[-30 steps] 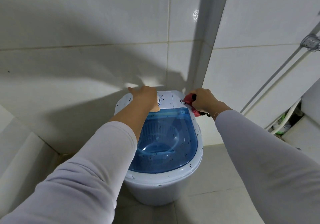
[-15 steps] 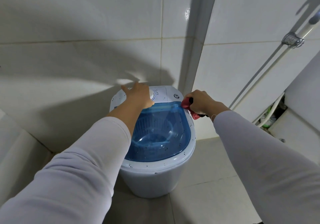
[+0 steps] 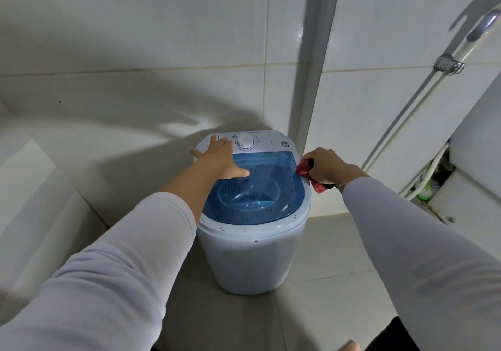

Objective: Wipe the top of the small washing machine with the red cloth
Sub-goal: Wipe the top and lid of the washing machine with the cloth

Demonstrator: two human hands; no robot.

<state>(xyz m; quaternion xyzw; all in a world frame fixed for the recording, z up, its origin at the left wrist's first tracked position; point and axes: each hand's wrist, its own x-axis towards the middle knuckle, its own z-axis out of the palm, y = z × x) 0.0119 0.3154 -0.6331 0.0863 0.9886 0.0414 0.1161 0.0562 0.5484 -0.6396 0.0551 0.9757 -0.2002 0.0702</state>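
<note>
Small white plastic washing machine [image 3: 252, 258] with glossy, speckled translucent blue lid [image 3: 257, 196], my left hand [image 3: 221, 158] flat, fingers spread on it — my right hand [image 3: 324, 167] fisted round crumpled red cloth [image 3: 305, 170] at the rim.

The right hand [image 3: 324, 166] hides most of the red cloth [image 3: 304, 169]; dial [image 3: 244, 142] markings are unreadable.

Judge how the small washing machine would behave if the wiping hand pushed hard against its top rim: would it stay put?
The washing machine probably shifts easily: its body looks like thin plastic and the tub seems empty through the blue lid. It stands on smooth tile, so it might slide. The left hand rests flat on top, likely steadying it while the right hand works the red cloth.
</note>
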